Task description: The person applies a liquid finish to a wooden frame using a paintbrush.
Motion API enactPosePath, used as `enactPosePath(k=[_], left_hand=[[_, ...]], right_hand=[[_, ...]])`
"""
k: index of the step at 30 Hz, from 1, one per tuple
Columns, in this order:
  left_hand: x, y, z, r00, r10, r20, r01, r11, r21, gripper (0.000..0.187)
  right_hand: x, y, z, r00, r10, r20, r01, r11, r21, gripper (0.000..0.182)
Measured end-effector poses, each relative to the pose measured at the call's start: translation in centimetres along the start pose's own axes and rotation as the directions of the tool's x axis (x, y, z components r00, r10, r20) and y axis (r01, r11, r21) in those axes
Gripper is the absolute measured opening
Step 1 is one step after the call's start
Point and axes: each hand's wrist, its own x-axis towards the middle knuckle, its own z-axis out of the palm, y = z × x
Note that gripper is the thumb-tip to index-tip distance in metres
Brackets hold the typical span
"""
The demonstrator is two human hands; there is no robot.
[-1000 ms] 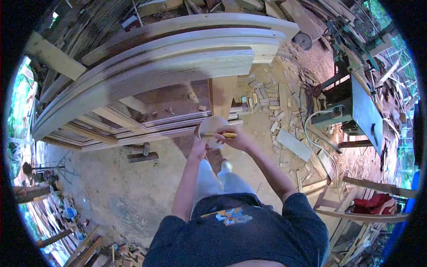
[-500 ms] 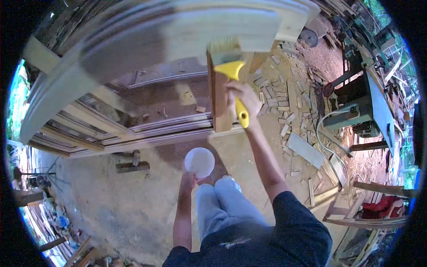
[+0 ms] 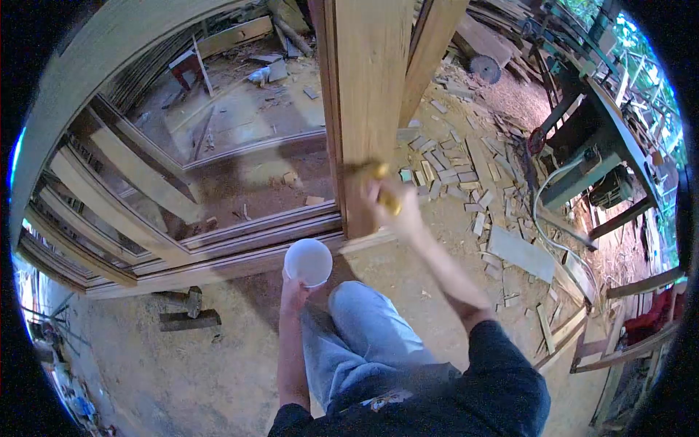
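Note:
My left hand (image 3: 294,293) grips the rim of a white round tub (image 3: 308,262) from below, its mouth facing up. My right hand (image 3: 397,211) is wrapped round the yellow handle of a paintbrush (image 3: 381,172). The brush is against or just in front of the wooden post (image 3: 368,87) of a large frame, low on its face; motion blur hides the bristles and whether they touch. To the left of the post runs the frame's bottom rail (image 3: 211,266), with the tub in front of it.
Wood offcuts (image 3: 455,164) litter the floor on the right, beside a grey board (image 3: 520,251). Farther right stands a machine with a flat top (image 3: 619,109) and a hose. A hammer-like tool (image 3: 191,300) and a dark block (image 3: 189,320) lie on the floor at left.
The brush has come down from the frame's upper rail to the lower part of the post. My view has tilted and shifted; the tub stays in my left hand.

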Motion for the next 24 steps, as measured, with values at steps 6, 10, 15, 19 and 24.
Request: enactPosePath(k=[6, 10, 15, 19, 24], left_hand=[[0.4, -0.5, -2.5, 0.988, -0.045, 0.151, 0.063, 0.991, -0.117, 0.072], [0.7, 0.4, -0.9, 0.995, -0.05, 0.091, 0.06, 0.992, -0.112, 0.07], [-0.2, 0.6, -0.3, 0.985, 0.016, 0.17, -0.009, 0.999, -0.037, 0.061], [-1.1, 0.0, -1.8, 0.989, -0.051, 0.141, 0.056, 0.998, -0.032, 0.064], [-0.4, -0.7, -4.3, 0.988, -0.139, 0.068, 0.14, 0.99, -0.015, 0.069]], right_hand=[[16.8, -8.5, -9.7, 0.843, -0.248, -0.478, 0.388, 0.895, 0.22, 0.015], [18.9, -9.3, -10.5, 0.711, -0.294, -0.639, 0.59, 0.743, 0.315, 0.016], [7.9, 0.6, -5.6, 0.84, -0.118, -0.53, 0.207, 0.972, 0.111, 0.01], [-2.3, 5.0, -0.4, 0.976, 0.151, -0.158, -0.097, 0.947, 0.305, 0.016], [5.1, 3.5, -3.3, 0.971, 0.085, -0.224, -0.014, 0.954, 0.298, 0.022]])
